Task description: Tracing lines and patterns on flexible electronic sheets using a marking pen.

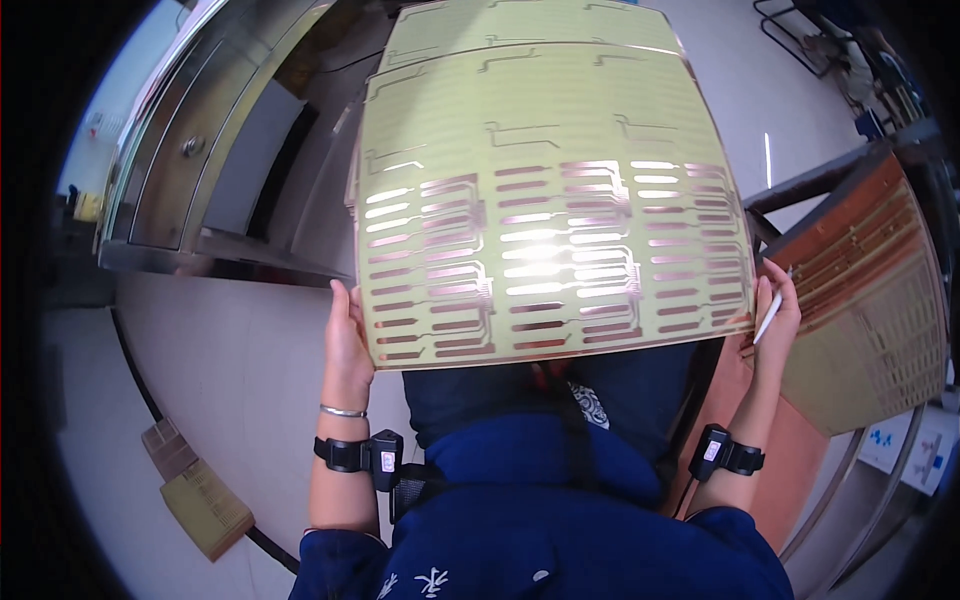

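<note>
A large pale yellow-green circuit board panel (560,215) with shiny copper traces lies in front of me, its near edge over my lap. My left hand (349,338) grips its near left corner, thumb up along the side edge and the other fingers mostly hidden. At the near right edge, my right hand (780,310) is closed on the panel. A slim white pen-like stick (768,318) is also tucked in the fingers of that hand. Behind this panel, the far part of another similar panel (530,22) shows; the rest of it is covered.
On my right, several copper-coloured and yellow-green panels (868,370) lean on a dark-framed rack. A metal cabinet (165,170) stands at the far left. Lower left, a small yellowish stack (208,508) sits by a dark bar. Metal tubing (885,490) curves at the lower right.
</note>
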A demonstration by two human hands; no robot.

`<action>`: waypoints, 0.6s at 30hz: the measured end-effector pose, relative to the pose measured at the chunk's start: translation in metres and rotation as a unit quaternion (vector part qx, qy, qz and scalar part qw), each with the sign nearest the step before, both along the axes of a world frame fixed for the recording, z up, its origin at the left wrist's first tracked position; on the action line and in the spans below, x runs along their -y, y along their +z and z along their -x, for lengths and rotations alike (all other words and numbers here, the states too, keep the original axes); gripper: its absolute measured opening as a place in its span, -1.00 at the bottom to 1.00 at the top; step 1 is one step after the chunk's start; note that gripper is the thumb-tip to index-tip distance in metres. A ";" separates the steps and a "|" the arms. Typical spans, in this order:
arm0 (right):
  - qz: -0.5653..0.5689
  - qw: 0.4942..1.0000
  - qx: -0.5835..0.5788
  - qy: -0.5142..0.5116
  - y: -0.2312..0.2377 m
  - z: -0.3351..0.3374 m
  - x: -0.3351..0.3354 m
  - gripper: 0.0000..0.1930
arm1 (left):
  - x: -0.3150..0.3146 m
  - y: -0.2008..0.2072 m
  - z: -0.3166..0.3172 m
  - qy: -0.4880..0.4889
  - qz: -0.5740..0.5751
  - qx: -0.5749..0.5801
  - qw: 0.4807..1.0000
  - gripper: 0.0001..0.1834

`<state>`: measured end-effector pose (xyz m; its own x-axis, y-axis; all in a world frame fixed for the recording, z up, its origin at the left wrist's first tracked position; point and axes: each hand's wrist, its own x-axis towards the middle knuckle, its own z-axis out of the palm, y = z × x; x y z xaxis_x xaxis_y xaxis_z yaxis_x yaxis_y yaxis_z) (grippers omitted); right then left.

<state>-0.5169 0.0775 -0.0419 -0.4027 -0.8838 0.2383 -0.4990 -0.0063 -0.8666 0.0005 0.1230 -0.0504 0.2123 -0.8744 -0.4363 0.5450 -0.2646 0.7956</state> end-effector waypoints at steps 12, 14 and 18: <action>-0.039 0.987 -0.150 -0.042 0.011 -0.021 0.012 -0.79 | 0.009 0.008 0.006 0.040 0.022 -0.169 0.985 -0.49; -0.030 0.979 -0.197 -0.042 0.011 -0.024 0.012 -0.78 | 0.008 0.010 0.009 0.035 0.036 -0.145 0.988 -0.49; -0.039 0.982 -0.182 -0.036 0.003 -0.020 0.010 -0.77 | 0.006 0.013 0.009 0.005 0.008 -0.056 0.998 -0.59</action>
